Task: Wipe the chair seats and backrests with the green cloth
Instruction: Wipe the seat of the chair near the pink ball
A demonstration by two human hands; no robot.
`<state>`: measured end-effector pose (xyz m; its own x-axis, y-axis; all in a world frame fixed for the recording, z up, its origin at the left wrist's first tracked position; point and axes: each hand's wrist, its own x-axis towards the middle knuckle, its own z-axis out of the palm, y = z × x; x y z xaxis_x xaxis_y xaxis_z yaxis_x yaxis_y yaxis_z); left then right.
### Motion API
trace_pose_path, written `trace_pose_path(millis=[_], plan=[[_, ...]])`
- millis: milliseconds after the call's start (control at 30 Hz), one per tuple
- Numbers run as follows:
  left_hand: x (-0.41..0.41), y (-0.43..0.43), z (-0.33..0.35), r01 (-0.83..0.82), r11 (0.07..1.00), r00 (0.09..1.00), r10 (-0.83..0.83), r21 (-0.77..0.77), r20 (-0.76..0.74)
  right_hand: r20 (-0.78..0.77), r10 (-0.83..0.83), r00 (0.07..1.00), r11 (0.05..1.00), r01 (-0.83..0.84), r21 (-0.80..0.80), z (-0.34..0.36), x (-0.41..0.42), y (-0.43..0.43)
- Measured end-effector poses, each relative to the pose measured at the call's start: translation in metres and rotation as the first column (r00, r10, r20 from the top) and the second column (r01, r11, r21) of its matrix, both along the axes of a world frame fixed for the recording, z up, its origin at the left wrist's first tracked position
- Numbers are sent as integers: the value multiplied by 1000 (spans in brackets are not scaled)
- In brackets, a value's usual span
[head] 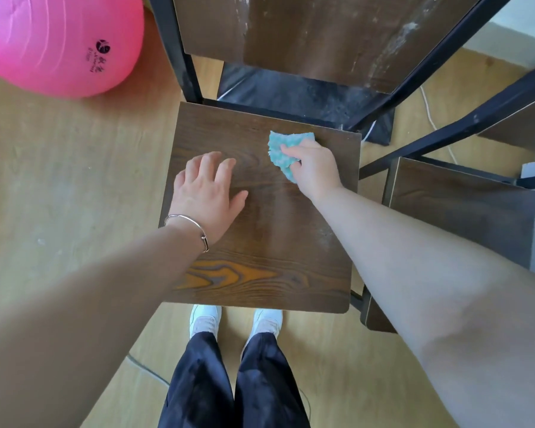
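Note:
A dark wooden chair seat (260, 242) lies right below me, with its backrest (322, 35) rising at the top, streaked with pale dust. My right hand (315, 171) grips the green cloth (280, 149) and presses it on the seat near the far right corner. My left hand (207, 193) rests flat on the left part of the seat, fingers spread, a thin bangle on the wrist.
A second chair (464, 205) with a black frame stands close on the right. A large pink ball (59, 41) sits on the wooden floor at the upper left. My feet in white shoes (235, 322) stand at the seat's front edge. A white cable (430, 112) runs behind.

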<state>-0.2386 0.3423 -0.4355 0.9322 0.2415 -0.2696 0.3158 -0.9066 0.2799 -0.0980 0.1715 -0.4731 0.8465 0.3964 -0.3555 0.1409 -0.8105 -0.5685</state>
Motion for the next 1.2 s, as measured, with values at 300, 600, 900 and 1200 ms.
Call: trace_pose_path(millis=[300,600,900,1200], plan=[[-62,-26,2,66,998,995,-66,3,-75,-66,283,957,957,-286,-44,4,-114,-35],[-111,-55,4,97,995,986,-99,-20,-136,-221,351,910,936,-337,98,2,-239,-91],[-96,-64,4,91,996,988,-92,-10,-125,-189,-7,982,994,27,107,29,-197,-110],[-31,-65,10,72,997,997,-72,-2,-26,87,-194,977,981,194,3,38,10,-78]])
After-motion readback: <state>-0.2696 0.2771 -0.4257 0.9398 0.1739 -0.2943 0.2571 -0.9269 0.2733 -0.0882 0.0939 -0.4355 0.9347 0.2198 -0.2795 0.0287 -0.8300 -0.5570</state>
